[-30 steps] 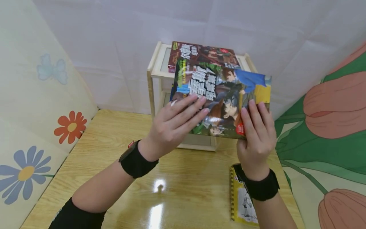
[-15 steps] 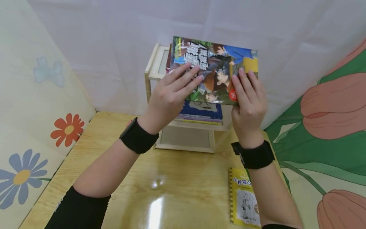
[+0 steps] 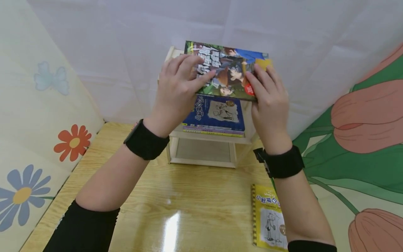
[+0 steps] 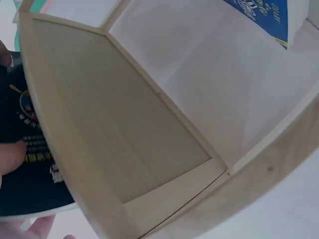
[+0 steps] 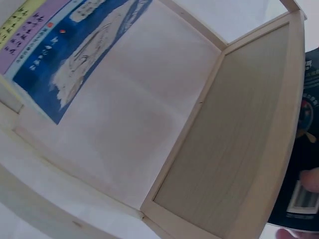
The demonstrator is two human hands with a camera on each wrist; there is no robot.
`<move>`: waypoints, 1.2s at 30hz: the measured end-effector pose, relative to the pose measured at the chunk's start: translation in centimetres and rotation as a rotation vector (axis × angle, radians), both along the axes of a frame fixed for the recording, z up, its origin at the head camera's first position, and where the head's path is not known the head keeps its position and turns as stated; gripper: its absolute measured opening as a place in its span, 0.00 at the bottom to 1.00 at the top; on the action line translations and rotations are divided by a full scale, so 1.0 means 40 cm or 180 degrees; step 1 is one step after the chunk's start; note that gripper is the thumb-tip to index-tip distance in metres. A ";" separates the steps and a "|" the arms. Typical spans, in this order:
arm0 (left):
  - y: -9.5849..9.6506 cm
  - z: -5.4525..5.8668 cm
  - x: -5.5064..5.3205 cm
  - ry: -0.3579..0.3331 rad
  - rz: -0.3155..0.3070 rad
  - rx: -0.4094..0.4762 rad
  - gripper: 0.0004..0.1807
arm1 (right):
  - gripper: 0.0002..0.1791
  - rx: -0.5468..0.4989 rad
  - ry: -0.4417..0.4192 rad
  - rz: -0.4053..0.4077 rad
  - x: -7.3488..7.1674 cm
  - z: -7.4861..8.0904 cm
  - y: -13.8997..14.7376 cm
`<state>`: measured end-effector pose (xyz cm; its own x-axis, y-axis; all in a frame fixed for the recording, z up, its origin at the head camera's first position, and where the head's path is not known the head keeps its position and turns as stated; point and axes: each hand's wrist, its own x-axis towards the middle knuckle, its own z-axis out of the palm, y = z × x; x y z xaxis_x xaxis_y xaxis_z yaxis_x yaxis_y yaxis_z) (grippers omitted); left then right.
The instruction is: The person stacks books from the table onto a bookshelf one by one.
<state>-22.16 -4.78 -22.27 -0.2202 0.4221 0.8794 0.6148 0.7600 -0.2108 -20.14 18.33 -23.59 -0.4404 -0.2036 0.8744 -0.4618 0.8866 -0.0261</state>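
A comic-style book (image 3: 233, 75) with a colourful cover is held flat over the top of a small wooden shelf rack (image 3: 170, 147). My left hand (image 3: 176, 84) grips its left end, some fingers over the cover. At the other end my right hand (image 3: 269, 101) grips it, fingers on top. The wrist views show the book's dark back cover (image 4: 35, 191) with a thumb (image 5: 311, 180) against it beyond the rack's frame. Whether the book touches the rack top is hidden.
On the middle shelf lies a stack of books (image 3: 217, 113), a blue one uppermost. A yellow book (image 3: 267, 217) lies on the wooden table (image 3: 189, 206) at the right. White cloth (image 3: 126, 52) hangs behind, with flower-printed panels (image 3: 374, 119) at the sides.
Both hands have carried the book up and back over the rack, uncovering the blue book below. The dark red book on the rack top is now hidden. The left fingers have bent more.
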 end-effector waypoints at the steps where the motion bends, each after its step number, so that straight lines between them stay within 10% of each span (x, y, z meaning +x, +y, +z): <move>1: 0.000 0.000 0.001 -0.0024 0.0025 0.0004 0.23 | 0.29 0.0021 -0.0035 -0.0024 -0.001 0.002 0.000; 18: -0.016 -0.039 0.013 -0.0409 -0.0739 0.0306 0.17 | 0.19 -0.0272 -0.0421 -0.0040 0.003 0.018 0.001; 26: -0.024 -0.052 0.016 -0.0687 -0.0695 0.0414 0.16 | 0.22 -0.0138 -0.0473 0.0464 0.017 0.002 0.030; 36: -0.021 -0.031 0.007 -0.1023 -0.0458 0.0465 0.18 | 0.23 0.0027 -0.0835 0.0356 -0.001 0.011 0.035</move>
